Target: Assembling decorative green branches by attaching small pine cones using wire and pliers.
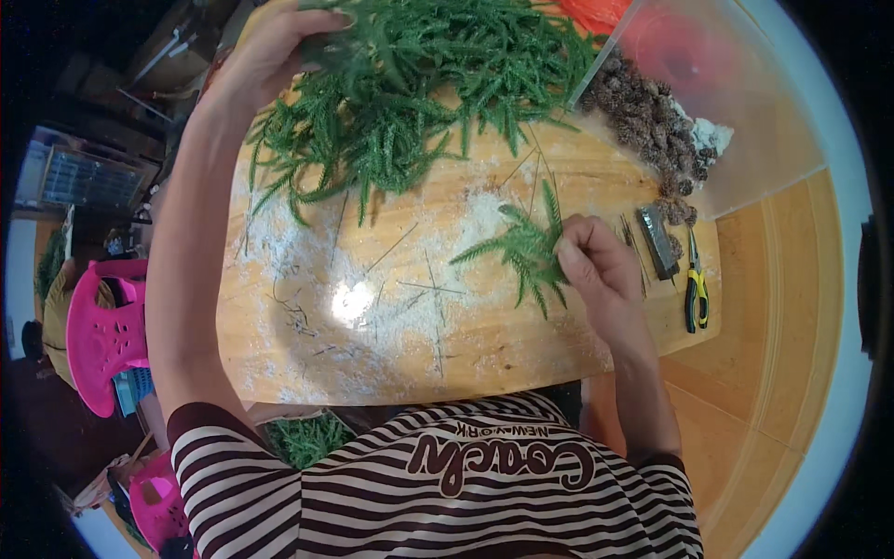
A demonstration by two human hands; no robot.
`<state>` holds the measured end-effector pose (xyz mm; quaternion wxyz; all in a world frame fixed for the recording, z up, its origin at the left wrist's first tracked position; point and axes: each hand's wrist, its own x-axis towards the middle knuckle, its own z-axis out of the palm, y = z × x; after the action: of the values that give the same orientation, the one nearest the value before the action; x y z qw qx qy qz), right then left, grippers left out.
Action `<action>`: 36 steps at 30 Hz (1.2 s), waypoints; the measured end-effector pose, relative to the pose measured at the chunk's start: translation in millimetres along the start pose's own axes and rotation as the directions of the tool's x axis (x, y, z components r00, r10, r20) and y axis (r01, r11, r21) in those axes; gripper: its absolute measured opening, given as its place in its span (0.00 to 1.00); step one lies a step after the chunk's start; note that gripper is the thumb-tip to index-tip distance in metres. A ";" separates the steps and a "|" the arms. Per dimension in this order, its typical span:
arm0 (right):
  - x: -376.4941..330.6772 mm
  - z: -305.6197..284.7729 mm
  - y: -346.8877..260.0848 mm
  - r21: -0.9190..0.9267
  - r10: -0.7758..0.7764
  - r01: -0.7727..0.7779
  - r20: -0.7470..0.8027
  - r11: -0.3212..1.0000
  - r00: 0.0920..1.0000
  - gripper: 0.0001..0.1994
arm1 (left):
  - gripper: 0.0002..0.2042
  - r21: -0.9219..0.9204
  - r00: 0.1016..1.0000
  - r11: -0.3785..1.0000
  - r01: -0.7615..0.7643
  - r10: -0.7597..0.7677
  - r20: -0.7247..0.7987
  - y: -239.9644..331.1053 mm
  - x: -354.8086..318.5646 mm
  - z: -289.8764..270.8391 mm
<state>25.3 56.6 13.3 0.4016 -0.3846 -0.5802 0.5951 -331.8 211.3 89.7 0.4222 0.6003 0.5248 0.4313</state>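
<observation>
My right hand (596, 270) pinches a small green artificial fir sprig (521, 252) just above the wooden table (372, 363). My left hand (270, 51) reaches far forward and grips the edge of a big pile of green fir branches (419, 84) at the table's far side. Thin wire stems (424, 287) lie scattered on the white-dusted tabletop between my two hands.
A clear plastic bin (745, 121) at the far right holds brown pinecones (652, 121). Yellow-handled pliers (696, 293) and a dark metal tool (656, 240) lie right of my right hand. Pink plastic stools (102, 335) stand on the floor at left. More green sprigs (303, 438) sit near my lap.
</observation>
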 end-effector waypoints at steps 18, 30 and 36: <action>58.7 19.7 25.2 -0.166 -0.240 0.221 -0.102 0.961 0.965 0.09 | 0.18 -0.055 0.939 0.937 0.344 -0.344 -0.001 -2.9 -226.5 69.2; -71.7 -26.2 34.0 -0.047 -0.126 0.124 -0.051 0.991 0.991 0.07 | 0.18 -0.387 0.933 0.849 0.360 -0.315 0.175 -23.8 -222.2 193.4; -102.0 -66.4 27.1 0.003 0.008 -0.008 -0.156 1.000 0.988 0.07 | 0.24 -0.419 0.916 0.817 0.397 -0.379 0.128 -12.5 -208.5 231.4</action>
<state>124.7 -12.5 -16.7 0.4439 -0.4319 -0.5447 0.5655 -128.9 -7.4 -0.6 0.6348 0.3790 0.5175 0.4308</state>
